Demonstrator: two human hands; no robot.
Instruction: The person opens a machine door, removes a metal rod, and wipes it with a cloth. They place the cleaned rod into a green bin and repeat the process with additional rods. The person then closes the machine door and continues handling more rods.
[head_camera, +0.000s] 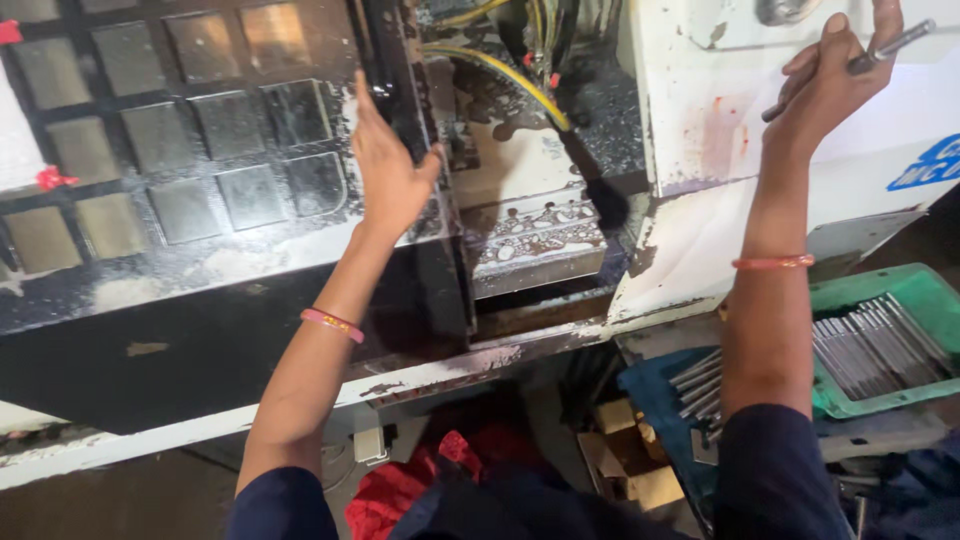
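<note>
The left hand (388, 170) lies flat and open against the edge of a dark sliding door (200, 200) with square window panes, gripping nothing. The right hand (832, 80) is raised against the white machine housing (700, 150), fingers curled around a thin metal rod (880, 48) that sticks out up and to the right. Between the arms, yellow hoses (510, 75) run inside the wet machine. Lower right, a green tray (890, 345) holds more metal rods beside a blue tray (660, 395).
</note>
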